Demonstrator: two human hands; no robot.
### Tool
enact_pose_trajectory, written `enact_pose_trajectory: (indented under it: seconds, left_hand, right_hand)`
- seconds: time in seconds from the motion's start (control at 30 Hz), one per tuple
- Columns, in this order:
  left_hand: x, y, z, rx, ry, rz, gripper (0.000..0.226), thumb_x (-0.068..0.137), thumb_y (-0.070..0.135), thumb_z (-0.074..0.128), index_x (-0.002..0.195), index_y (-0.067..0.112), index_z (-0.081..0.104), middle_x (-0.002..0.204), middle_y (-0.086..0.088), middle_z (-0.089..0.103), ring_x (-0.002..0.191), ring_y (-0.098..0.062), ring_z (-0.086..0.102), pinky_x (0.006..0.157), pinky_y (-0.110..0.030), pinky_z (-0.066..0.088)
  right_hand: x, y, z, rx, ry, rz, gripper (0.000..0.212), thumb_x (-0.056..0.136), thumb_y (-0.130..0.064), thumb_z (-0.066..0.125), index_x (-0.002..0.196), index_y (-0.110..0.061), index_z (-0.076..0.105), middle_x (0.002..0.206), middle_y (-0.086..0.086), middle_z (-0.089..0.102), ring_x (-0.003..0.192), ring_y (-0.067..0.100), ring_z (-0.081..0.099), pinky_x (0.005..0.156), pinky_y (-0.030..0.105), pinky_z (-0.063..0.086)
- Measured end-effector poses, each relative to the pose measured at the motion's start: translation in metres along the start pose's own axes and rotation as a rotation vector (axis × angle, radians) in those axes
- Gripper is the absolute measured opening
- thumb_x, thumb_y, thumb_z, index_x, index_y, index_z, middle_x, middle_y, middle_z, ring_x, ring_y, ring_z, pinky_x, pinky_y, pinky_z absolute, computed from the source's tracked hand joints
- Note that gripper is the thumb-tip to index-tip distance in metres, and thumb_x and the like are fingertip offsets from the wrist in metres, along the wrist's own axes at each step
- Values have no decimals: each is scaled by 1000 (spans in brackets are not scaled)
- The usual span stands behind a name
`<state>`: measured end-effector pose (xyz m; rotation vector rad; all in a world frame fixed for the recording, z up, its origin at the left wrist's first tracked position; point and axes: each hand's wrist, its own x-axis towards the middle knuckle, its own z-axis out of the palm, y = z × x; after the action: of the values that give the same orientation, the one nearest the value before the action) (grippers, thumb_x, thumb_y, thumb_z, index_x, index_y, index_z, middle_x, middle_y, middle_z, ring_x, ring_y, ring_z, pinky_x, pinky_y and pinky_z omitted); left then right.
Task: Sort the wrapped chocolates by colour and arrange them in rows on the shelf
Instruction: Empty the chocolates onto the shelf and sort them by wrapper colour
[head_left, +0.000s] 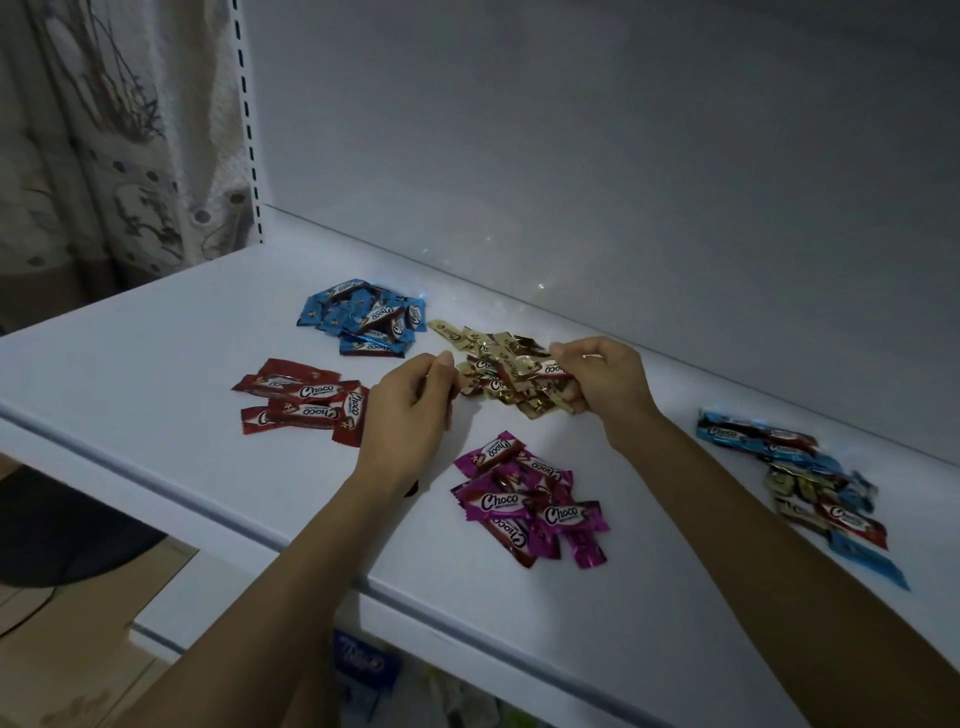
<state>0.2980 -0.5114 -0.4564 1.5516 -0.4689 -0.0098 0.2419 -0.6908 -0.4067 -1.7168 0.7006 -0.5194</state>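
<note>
Wrapped chocolates lie in colour heaps on the white shelf (156, 364). A blue heap (363, 317) is at the back, a red heap (304, 405) at the left, a purple heap (530, 506) at the front and a gold heap (506, 371) in the middle. A mixed heap (810, 478) of blue, gold and red ones lies at the right. My left hand (410, 415) touches the gold heap's left edge with curled fingers. My right hand (602, 382) pinches gold chocolates at the heap's right side.
The shelf's grey back panel (623, 156) rises behind the heaps. A slotted upright (249, 130) stands at the back left, with a patterned curtain (104, 156) beyond it. The shelf's front lip (260, 525) runs diagonally, and packets (363, 670) show on the level below.
</note>
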Motion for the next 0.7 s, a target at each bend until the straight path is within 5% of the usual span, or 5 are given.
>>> enact_pose_trajectory:
  seconds: [0.1, 0.23, 0.5, 0.7]
  left_hand:
    - [1, -1, 0, 0, 3, -8, 43, 102, 33, 42, 75, 5, 60, 51, 6, 49, 49, -3, 43, 56, -29, 34]
    - [1, -2, 0, -9, 4, -7, 45, 103, 33, 41, 75, 1, 57, 53, 4, 49, 49, -4, 42, 56, -30, 34]
    - [0, -1, 0, 5, 12, -14, 44, 103, 32, 41, 77, 1, 59, 54, 3, 50, 51, -5, 43, 57, -32, 34]
    - [1, 0, -3, -77, 37, -55, 42, 103, 30, 41, 70, 8, 54, 51, 6, 45, 52, -10, 40, 57, -31, 32]
  right_hand:
    - [-20, 3, -3, 109, -132, -52, 5, 88, -4, 63, 93, -4, 66, 71, 8, 67, 55, 10, 63, 54, 21, 54]
    - [-36, 6, -12, 195, -212, -31, 20, 89, 4, 57, 105, -6, 64, 85, 12, 73, 74, 17, 71, 70, 23, 58]
    - [-14, 3, -9, 413, 25, 157, 12, 87, -6, 66, 99, -2, 64, 70, 10, 70, 52, 9, 65, 48, 18, 53]
    - [24, 7, 7, 192, 140, 215, 18, 85, -9, 69, 99, 1, 67, 54, 4, 52, 38, 9, 41, 35, 19, 30]
